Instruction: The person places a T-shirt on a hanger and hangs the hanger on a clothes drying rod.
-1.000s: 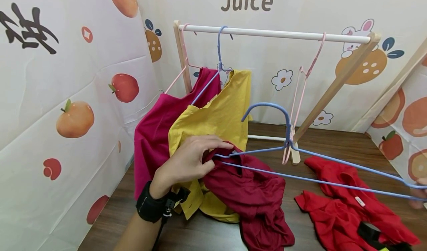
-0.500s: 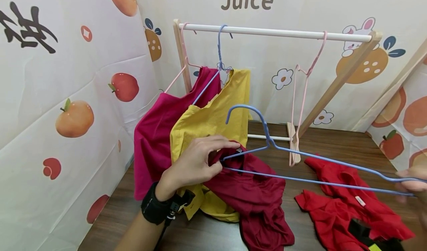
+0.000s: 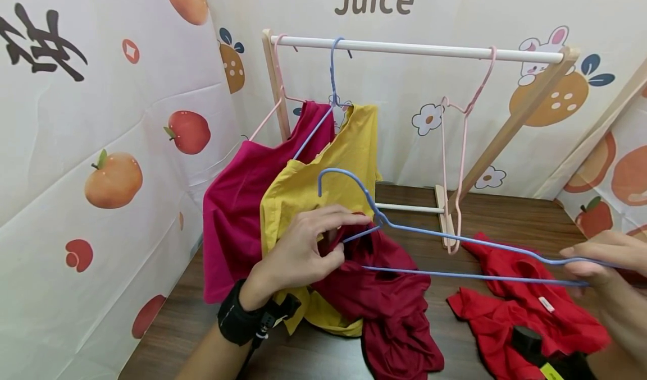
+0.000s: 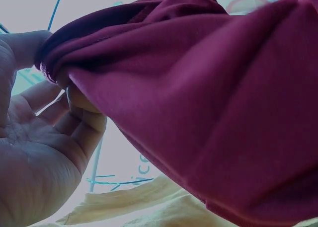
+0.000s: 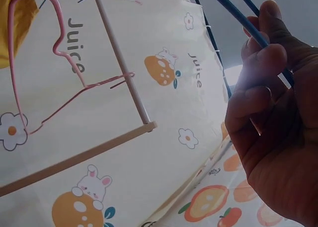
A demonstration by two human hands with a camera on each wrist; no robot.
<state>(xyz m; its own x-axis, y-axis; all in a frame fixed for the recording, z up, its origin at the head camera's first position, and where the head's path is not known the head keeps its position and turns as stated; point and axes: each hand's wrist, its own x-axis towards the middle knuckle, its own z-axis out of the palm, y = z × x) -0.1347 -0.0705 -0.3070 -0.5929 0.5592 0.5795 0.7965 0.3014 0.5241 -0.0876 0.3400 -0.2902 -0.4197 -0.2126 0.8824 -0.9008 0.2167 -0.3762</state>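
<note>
My left hand (image 3: 308,245) pinches the neckline of a dark red shirt (image 3: 389,301), whose lower part drapes onto the table. In the left wrist view, the shirt's cloth (image 4: 198,98) runs from between thumb and fingers. A blue clothes hanger (image 3: 455,237) has its left end inside the shirt's neck opening, so that end is hidden. Its hook points up and left, in front of a yellow shirt. At the far right, my right hand (image 3: 611,273) grips the hanger's other end. The right wrist view shows fingers curled round the blue hanger (image 5: 233,11).
A rack with a white rail (image 3: 414,49) stands behind. From it hang a magenta garment (image 3: 232,217), a yellow shirt (image 3: 328,172) on a blue hanger, and a bare pink hanger (image 3: 462,161). A bright red garment (image 3: 525,312) lies on the table at the right.
The right hand has moved left into fuller view, pushing the blue hanger leftward and deeper into the dark red shirt's neck. My left hand has shifted slightly right. The pink hanger has swung a little.
</note>
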